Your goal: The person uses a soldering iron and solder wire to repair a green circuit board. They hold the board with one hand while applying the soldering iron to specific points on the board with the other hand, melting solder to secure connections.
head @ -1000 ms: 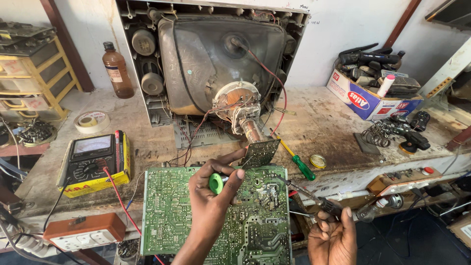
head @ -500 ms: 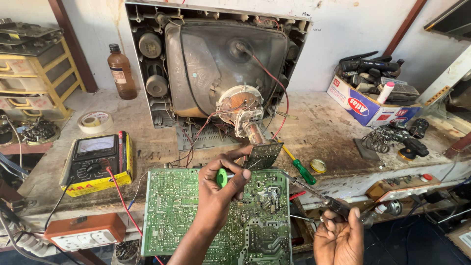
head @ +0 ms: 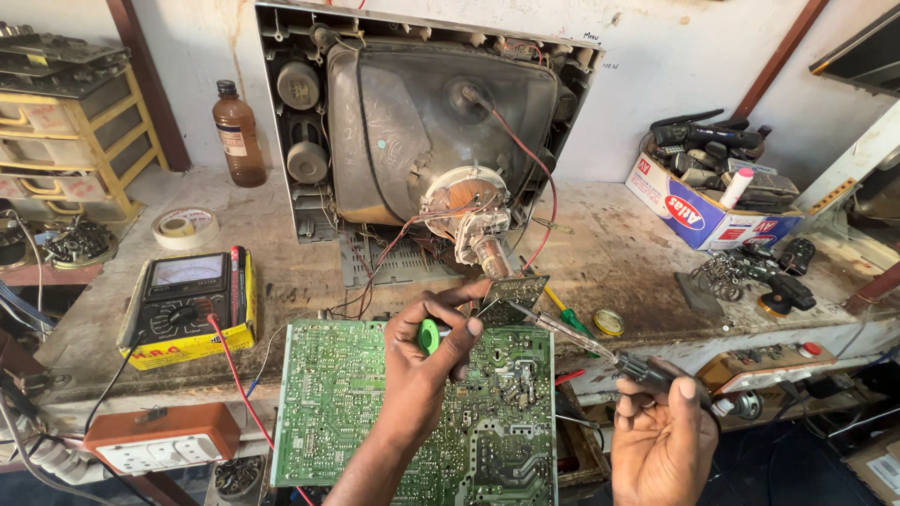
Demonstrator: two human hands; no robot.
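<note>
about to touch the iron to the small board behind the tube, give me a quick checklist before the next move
1. Left hand grips the green-handled tool: ok.
2. Right hand holds the soldering iron: ok.
3. Iron tip reaches the small board: cannot tell if touching.
4. Green circuit board overhangs the bench edge, steadied only by the left forearm: not ok.
5. Red wire hangs close to the iron: not ok.
6. Iron hot: cannot tell.

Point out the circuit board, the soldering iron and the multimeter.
circuit board [head: 347,412], head view, bare green area at left
soldering iron [head: 647,367], head view, dark handle end
multimeter [head: 186,281], head view, display face
</note>
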